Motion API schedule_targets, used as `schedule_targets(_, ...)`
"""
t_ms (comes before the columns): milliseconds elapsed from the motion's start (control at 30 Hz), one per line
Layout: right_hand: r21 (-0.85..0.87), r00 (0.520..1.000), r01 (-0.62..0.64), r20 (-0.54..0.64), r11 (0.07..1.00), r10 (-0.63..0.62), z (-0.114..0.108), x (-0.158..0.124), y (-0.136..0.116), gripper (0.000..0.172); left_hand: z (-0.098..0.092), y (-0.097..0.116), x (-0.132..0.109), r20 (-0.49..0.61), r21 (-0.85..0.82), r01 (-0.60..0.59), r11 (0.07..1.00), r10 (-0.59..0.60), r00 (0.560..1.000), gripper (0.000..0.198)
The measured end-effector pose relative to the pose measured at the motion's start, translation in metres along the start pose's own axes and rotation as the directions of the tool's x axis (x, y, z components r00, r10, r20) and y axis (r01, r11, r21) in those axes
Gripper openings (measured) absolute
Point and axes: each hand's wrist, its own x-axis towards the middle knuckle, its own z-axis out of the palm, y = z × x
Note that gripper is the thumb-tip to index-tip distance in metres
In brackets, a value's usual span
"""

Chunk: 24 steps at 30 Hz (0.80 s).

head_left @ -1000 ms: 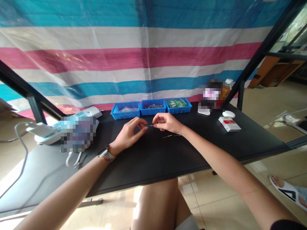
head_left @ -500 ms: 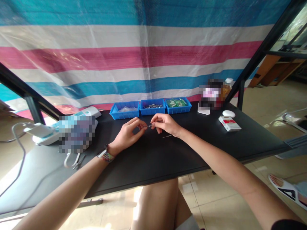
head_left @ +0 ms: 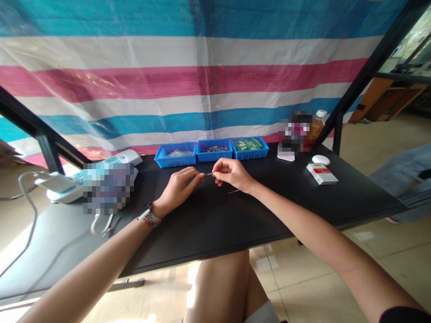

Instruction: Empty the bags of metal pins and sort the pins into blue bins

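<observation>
On the table (head_left: 202, 229), blue bins (head_left: 207, 157) hold clear pieces (head_left: 179, 153), metal pins (head_left: 215, 149), green items (head_left: 248, 145).

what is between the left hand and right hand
In the head view, a thin grey piece spans the gap between the fingers of the left hand and right hand.

No word, number or brand can be read here — the marks on the red-and-white box (head_left: 322, 174) are too small and blurred, and pixelation covers the surface of the object at left (head_left: 111, 186).
</observation>
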Motion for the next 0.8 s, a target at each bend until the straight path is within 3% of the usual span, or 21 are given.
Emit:
schedule_targets(233, -0.007, 1.000, 0.019, -0.024, 1.000, -0.019, 0.0009, 0.0016, 0.0028, 0.035, 0.0002, 0.0015, -0.0003, -0.051, -0.011, 0.012, 1.000, -0.012, 0.999, 0.022)
schedule_targets(467, 0.024, 0.999, 0.013, -0.049, 1.000, -0.012, -0.0009, 0.0036, 0.0065, 0.044, 0.0019, -0.0003, -0.0002, -0.065, -0.012, -0.050, 0.999, 0.049, 0.997, 0.015)
schedule_targets(800, 0.042, 0.998, 0.036, -0.050, 0.998, -0.034, 0.0037, 0.0001, 0.0033, 0.025, 0.0017, 0.0003, 0.0017, -0.066, 0.013, 0.019, 1.000, -0.018, 0.998, 0.023)
